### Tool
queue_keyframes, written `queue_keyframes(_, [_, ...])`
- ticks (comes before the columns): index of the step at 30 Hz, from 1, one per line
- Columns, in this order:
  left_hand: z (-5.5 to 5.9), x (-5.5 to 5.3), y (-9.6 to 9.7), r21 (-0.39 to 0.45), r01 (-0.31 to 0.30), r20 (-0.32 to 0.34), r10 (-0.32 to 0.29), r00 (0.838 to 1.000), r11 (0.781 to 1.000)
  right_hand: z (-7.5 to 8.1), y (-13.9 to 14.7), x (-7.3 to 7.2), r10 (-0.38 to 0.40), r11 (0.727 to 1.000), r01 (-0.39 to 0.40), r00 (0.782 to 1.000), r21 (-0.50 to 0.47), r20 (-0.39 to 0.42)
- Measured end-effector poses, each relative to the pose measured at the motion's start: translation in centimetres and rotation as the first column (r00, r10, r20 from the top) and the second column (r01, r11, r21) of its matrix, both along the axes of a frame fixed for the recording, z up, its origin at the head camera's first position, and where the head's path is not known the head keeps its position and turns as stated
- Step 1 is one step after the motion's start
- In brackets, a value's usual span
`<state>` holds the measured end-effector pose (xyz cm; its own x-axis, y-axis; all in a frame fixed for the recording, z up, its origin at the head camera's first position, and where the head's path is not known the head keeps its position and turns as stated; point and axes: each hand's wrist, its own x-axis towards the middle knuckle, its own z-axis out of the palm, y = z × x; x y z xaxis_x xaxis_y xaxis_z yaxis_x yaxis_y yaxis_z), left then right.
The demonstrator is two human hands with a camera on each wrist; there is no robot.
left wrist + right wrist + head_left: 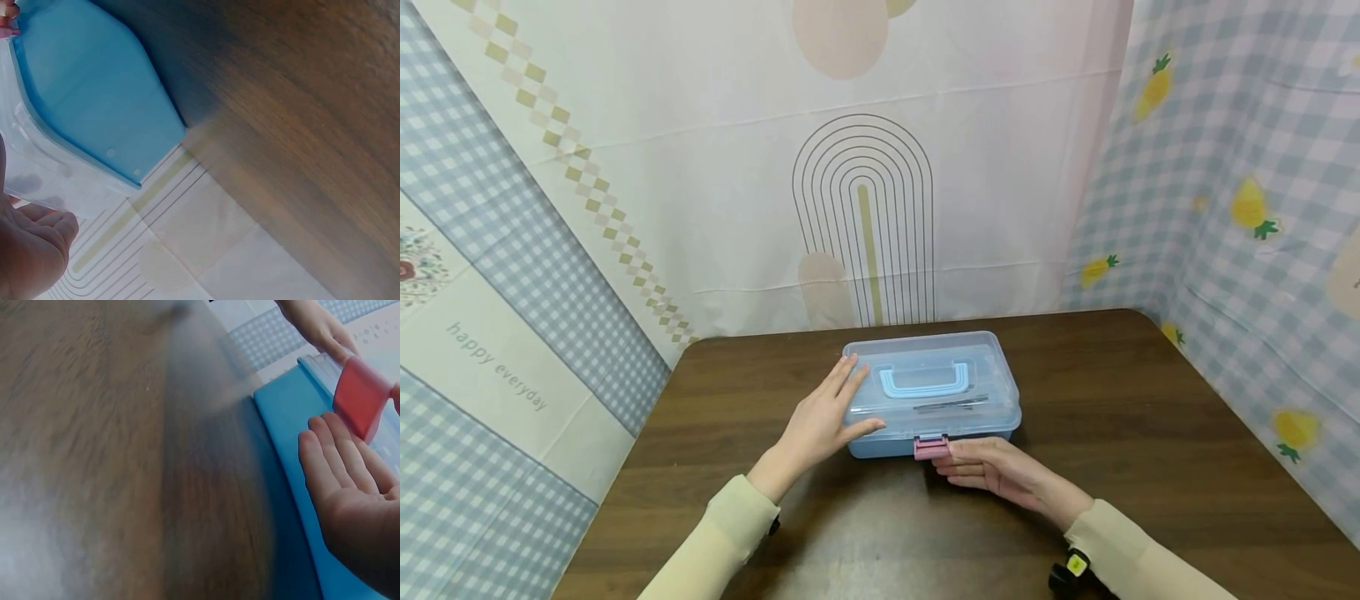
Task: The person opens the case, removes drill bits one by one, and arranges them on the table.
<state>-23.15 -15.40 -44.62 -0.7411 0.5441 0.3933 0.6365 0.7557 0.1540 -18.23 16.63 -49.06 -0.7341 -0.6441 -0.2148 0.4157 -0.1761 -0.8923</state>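
A plastic storage box (861, 448) with a light blue base and a see-through lid stands on the table, its lid down. A pale blue carrying handle (925, 392) lies on the lid. My left hand (814, 427) rests on the lid's left side, fingers spread and fairly straight. At the front, my right hand (1000, 471) pinches the pink latch (931, 449) between thumb and fingers. In the right wrist view the latch (361, 399) juts out from the blue base (289, 409). The left wrist view shows the box's blue end wall (94, 94) beside my left hand (34, 250).
Thin dark pieces (952, 405) show through the lid; their kind cannot be made out. The brown wooden table (1120, 417) extends around the box. Behind it hangs a white printed cloth (1015, 208), with blue checked cloth (1240, 275) on the right.
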Motion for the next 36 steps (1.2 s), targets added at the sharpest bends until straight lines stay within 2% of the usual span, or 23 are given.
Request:
queue_keyframes(8, [0.0, 0.0, 0.0, 0.007, 0.002, 0.016, -0.002, 1.0, 1.0, -0.5, 0.1, 0.1, 0.016, 1.0, -0.016, 1.0, 0.004, -0.013])
queue_keyframes(14, [0.0, 0.1, 0.0, 0.015, 0.01, -0.012, -0.01, 1.0, 1.0, -1.2, 0.2, -0.1, 0.016, 1.0, -0.014, 0.997, 0.028, -0.073])
queue_keyframes(20, [0.0, 0.2, 0.1, 0.015, 0.013, -0.016, -0.012, 1.0, 1.0, -1.8, -0.1, -0.2, -0.016, 0.999, 0.022, 0.994, 0.05, -0.111])
queue_keyframes(30, [0.0, 0.2, 0.1, 0.007, 0.004, -0.005, -0.004, 1.0, 1.0, -2.2, -1.2, -0.8, -0.034, 0.986, 0.054, 0.991, 0.156, -0.126])
queue_keyframes(36, [-0.1, 0.2, 0.0, 0.007, 0.0, 0.012, 0.0, 1.0, 1.0, -2.3, -1.5, -0.9, -0.054, 0.98, 0.075, 0.992, 0.184, -0.116])
